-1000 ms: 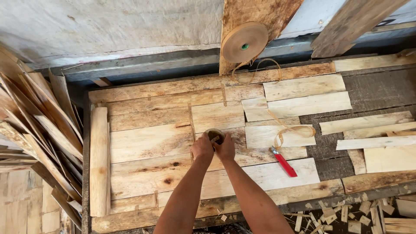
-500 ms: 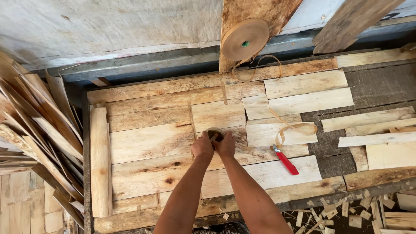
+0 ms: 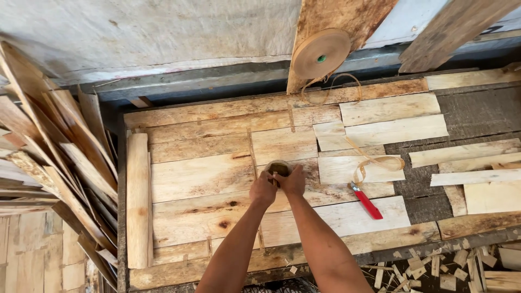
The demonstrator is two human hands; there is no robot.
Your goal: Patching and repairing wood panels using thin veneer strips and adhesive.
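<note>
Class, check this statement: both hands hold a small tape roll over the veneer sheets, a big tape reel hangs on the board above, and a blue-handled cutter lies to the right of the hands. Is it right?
Not quite. The cutter has a red handle, not blue, as the head view shows. The rest holds: the left hand and right hand hold the small tape roll over the veneer sheets, and the big tape reel hangs above.

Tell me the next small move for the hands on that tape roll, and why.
Probably draw a strip off the small tape roll and press it down along the vertical seam. Both the left hand and the right hand grip the roll right above the joined veneer sheets, beside that seam, and the red-handled cutter lies unused nearby.
</note>
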